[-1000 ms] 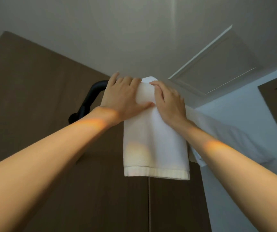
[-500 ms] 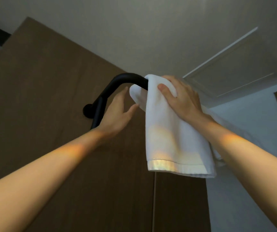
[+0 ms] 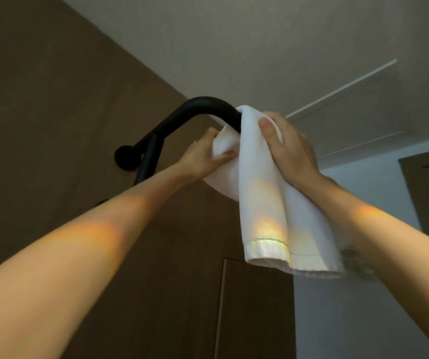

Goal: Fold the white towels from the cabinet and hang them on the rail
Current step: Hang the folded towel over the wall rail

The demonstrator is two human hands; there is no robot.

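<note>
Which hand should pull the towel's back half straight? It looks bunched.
Probably the left hand: it already pinches the bunched fold behind the rail, while the right hand steadies the towel in front.

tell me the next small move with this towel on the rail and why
Probably pull the bunched back half down with the left hand while the right hand pins the front. The white towel drapes over the black rail, but its rear flap is crumpled and hangs shorter.

Two bare forearms, no sleeves, left hand [image 3: 203, 156] and right hand [image 3: 289, 149] ungloved.
</note>
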